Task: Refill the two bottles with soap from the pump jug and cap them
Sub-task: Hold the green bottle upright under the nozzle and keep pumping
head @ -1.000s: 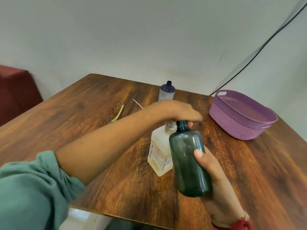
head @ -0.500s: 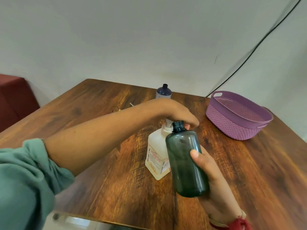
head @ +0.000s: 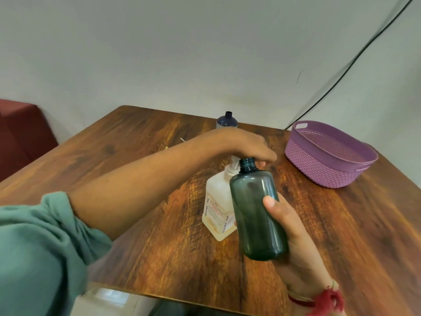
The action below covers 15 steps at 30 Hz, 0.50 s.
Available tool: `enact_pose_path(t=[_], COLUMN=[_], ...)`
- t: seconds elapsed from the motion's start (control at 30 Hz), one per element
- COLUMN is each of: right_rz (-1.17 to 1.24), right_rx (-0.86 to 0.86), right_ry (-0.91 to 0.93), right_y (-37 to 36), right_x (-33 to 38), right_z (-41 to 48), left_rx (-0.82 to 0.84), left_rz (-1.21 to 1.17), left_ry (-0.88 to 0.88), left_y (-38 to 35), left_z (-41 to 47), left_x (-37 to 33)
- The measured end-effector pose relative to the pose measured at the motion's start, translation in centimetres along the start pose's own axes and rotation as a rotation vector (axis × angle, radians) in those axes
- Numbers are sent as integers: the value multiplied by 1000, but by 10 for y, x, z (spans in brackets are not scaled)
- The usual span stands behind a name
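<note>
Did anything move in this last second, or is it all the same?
Little. The left hand on the pump jug has lifted slightly, baring more white stem; the green bottle in the right hand rose with it. Both holds, the blue bottle and the basket stayed put.

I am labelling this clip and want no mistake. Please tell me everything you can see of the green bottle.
The green bottle is dark, see-through and looks like plastic: a round body, rounded shoulders and a short threaded neck with no cap. The right hand grips its body, thumb in front, holding it above the table, tilted slightly left. Its open mouth is close to the pump of the jug, under the left hand. No soap level shows inside.
</note>
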State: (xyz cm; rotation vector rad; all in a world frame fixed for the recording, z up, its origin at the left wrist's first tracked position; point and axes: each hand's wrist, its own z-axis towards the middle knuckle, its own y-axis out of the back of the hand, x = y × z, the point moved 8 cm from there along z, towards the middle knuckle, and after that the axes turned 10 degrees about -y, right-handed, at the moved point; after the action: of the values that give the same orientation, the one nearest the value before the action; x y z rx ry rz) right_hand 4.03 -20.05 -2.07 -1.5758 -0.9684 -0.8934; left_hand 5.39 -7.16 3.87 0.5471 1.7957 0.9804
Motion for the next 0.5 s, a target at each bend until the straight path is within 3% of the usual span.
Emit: enact_pose_path(t=[0.1,0.33,0.4,0.5], right_rz=[-8,58,59,37], right_rx=[-10,-2,-11,-12], right_ry=[-8,21,8,-3], right_y=[-1,-2,1,2], right_x=[-6,-4,-5,-5], right_z=[3,4,4,6], left_rx=[21,154,101,10], left_rz=[-140,90,124,-31], left_ry=[9,2,-6,4], left_y=[-10,-8,-4,-5], left_z=[-4,1,3,2], left_x=[2,-3,-5,-1])
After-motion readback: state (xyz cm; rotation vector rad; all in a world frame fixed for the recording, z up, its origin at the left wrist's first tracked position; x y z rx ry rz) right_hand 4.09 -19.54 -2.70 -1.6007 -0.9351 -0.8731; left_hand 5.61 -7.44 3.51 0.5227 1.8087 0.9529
